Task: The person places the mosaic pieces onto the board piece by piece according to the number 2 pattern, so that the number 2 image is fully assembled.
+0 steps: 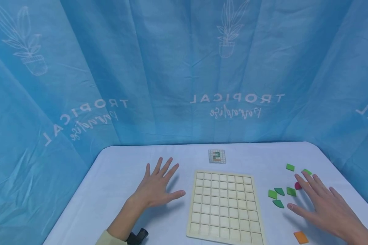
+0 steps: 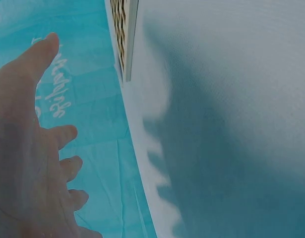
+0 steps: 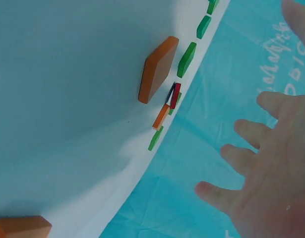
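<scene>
My left hand (image 1: 157,189) hovers over the white table left of a pale wooden grid board (image 1: 191,217), fingers spread and holding nothing. In the left wrist view its shadow falls on the cloth and the board's edge (image 2: 132,44) shows at the top. Fingers also spread, my right hand (image 1: 322,206) hangs above small flat pieces on the right and grips none. Nearby lie green squares (image 1: 272,194), dark green quarter-circles (image 1: 278,203) and a red piece (image 1: 297,185), which the hand partly hides. An orange square (image 1: 301,237) lies nearer the front; the right wrist view shows another orange piece (image 3: 159,69).
A small card (image 1: 217,156) with a coloured grid pattern lies behind the board. Blue printed curtains (image 1: 178,68) hang around the table's back and sides. A black strap device (image 1: 137,236) sits at the left wrist.
</scene>
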{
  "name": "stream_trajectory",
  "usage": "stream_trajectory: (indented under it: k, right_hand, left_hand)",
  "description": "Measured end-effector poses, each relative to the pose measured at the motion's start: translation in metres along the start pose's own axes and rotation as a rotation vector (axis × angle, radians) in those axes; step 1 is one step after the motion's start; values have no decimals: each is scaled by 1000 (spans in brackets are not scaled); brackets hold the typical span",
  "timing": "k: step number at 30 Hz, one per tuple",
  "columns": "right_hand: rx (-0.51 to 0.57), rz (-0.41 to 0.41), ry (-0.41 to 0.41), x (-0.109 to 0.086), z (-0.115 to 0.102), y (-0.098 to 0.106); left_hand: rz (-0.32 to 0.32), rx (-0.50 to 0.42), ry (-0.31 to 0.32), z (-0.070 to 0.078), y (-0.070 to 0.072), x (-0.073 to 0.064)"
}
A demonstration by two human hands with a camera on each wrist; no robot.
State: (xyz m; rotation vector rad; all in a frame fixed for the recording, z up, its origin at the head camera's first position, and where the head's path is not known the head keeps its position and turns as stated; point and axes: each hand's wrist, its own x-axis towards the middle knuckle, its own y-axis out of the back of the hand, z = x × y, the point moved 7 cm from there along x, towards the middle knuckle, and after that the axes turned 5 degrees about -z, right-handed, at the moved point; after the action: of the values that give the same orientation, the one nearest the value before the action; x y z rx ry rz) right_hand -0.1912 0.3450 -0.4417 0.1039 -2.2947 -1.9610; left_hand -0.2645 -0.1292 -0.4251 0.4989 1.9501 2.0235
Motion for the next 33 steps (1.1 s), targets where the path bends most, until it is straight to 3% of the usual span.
stream_trajectory:
  k: [5,11,14,16,20,24,33]
  right_hand:
    - [6,-90,-35,2,7,-6]
    - [131,-222,-127,9,16,-12]
    - [180,-285,-174,12,19,-14]
    - [209,-314,-188,13,22,-16]
    - [276,-344,-202,10,26,-21]
    - [335,-384,-240,8,30,-27]
    - [319,-417,-257,3,41,-40]
  left_hand:
    - [3,-53,-26,3,-4,5]
    - [29,-144,-71,9,-4,9]
    - [12,-210,-90,12,-7,9]
    - [-23,-260,-101,15,-12,9]
    - [-167,-372,-125,24,-25,5]
    - [-298,-402,-155,35,-37,0]
    - [-360,-321,-191,46,-49,-6]
